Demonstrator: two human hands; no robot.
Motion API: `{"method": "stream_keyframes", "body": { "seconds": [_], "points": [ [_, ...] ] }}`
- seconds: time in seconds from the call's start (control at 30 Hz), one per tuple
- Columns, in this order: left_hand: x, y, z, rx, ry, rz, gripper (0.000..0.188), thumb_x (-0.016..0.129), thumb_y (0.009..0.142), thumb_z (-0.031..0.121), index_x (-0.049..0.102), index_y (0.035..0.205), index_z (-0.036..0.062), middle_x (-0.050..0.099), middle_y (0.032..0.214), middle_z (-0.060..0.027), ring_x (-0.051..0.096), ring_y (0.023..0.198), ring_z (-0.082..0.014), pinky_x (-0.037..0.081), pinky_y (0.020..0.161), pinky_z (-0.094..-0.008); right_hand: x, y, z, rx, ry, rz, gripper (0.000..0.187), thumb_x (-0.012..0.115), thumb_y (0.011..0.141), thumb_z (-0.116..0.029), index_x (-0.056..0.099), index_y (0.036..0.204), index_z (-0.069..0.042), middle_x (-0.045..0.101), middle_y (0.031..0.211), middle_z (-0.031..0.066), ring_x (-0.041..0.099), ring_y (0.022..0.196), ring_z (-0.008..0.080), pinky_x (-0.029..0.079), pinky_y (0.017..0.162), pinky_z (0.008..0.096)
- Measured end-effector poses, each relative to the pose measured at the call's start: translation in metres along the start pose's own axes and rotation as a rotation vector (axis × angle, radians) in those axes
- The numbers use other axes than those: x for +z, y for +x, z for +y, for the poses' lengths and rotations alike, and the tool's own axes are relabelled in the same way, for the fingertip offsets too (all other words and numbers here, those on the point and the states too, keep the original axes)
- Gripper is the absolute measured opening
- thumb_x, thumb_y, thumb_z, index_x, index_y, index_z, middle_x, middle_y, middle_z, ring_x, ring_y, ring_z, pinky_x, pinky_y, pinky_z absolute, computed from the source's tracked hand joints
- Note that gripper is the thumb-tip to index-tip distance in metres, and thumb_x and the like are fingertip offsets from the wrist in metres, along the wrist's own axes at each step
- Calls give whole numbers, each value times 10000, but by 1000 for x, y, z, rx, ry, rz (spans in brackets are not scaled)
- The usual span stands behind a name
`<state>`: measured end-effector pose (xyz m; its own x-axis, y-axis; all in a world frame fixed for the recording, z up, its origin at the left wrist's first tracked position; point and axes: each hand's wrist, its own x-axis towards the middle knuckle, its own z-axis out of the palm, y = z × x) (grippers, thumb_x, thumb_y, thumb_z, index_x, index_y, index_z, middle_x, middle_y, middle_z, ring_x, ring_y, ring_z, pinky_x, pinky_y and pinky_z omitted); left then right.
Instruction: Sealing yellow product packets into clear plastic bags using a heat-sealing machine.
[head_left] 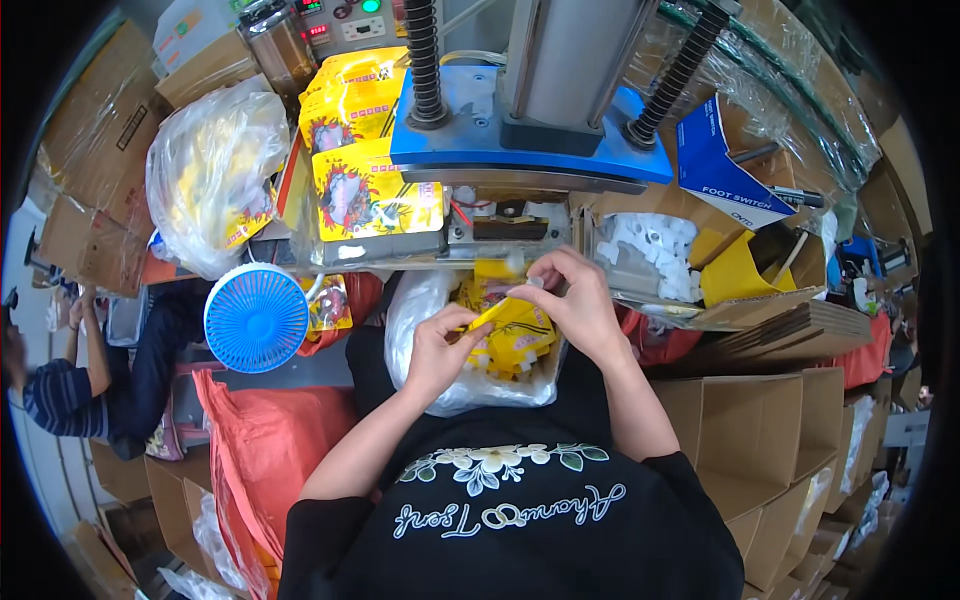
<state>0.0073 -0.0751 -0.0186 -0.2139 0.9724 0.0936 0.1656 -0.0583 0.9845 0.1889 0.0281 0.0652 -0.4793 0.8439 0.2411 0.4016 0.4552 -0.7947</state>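
Observation:
My left hand (442,350) pinches one end of a flat yellow printed pouch (494,314) over my lap. At the pouch's other end, my right hand (580,302) has its thumb and fingers closed on a small whitish plastic piece (536,283), partly hidden by the fingertips. Below both hands is a box lined with a clear plastic bag (412,310), holding several yellow pouches (515,350). Just beyond stands a press with a blue plate (540,150) and a metal fixture (510,225) under it.
Stacked yellow pouches (375,195) lie left of the press, beside a bagged bundle (215,170) and a blue fan (256,318). White plastic pieces (650,250) fill a tray at right. Cartons (750,420) stand right, a red sack (270,430) left. Another person (65,390) sits far left.

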Motion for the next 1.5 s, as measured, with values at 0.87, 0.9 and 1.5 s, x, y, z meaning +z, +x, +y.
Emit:
{"method": "stream_keyframes", "body": {
  "seconds": [0.87,0.9,1.5],
  "points": [
    [-57,96,22,394,680,400,648,772,775,272,501,1319,46,613,1202,-190,575,1143,-354,439,957,-407,-53,-5,84,269,-232,189,279,602,873,-64,626,1147,-18,658,1080,170,657,928,279,510,780,322],
    [-68,89,8,385,814,365,680,772,766,265,478,1346,68,580,1260,-170,511,1226,-340,350,1033,-448,-55,-7,97,187,-164,232,272,601,880,-62,628,1147,-16,656,1081,151,649,939,251,508,776,315],
    [-18,-4,-2,-19,11,-86,131,684,878,64,702,966,-31,685,872,-35,602,787,-60,486,689,-231,-1,-6,-6,26,113,-272,228,705,845,-118,674,1037,2,699,1024,72,660,929,180,493,839,294]
  ]
}}
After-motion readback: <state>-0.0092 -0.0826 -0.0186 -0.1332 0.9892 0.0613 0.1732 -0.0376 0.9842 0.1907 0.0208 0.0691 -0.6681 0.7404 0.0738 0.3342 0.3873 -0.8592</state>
